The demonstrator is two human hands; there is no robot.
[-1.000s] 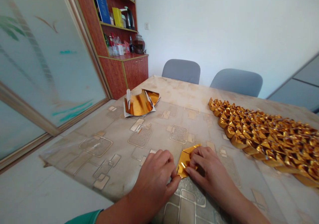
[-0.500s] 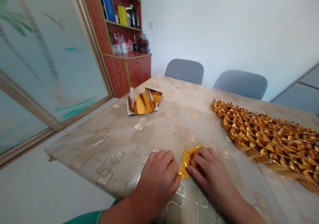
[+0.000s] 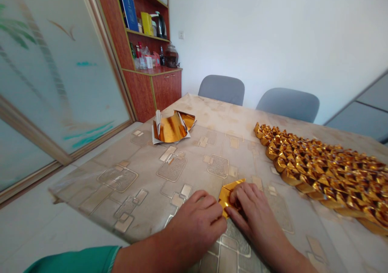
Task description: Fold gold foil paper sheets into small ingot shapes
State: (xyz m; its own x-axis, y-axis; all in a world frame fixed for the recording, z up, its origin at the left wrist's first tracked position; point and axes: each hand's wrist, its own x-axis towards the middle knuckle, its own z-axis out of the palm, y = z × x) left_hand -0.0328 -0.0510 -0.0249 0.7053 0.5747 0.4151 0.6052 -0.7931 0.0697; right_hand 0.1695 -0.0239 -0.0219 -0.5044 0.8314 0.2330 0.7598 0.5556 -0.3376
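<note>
A partly folded sheet of gold foil paper (image 3: 226, 194) lies on the table between my two hands, with a crease line across its upper part. My right hand (image 3: 251, 206) is closed on its right side, fingers curled over the foil and thumb along the near edge. At the lower left corner, my left hand (image 3: 200, 218) has its fingers curled together against the foil. Its fingertips are partly hidden. To the right stand rows of folded gold foil ingots (image 3: 321, 168), packed close together. Farther off lies a stack of loose foil sheets (image 3: 172, 128) with white backing, curling upward.
A patterned plastic cover lies over the table (image 3: 139, 212). Two grey chairs (image 3: 222, 90) stand at its far side. Behind on the left is a red wooden cabinet (image 3: 166, 89) holding bottles, a kettle and a glass jar. A sliding glass door (image 3: 85, 87) runs along the left.
My left hand has shifted right and closer to my right hand, now covering more of the foil's lower left corner. The camera view has moved slightly.
</note>
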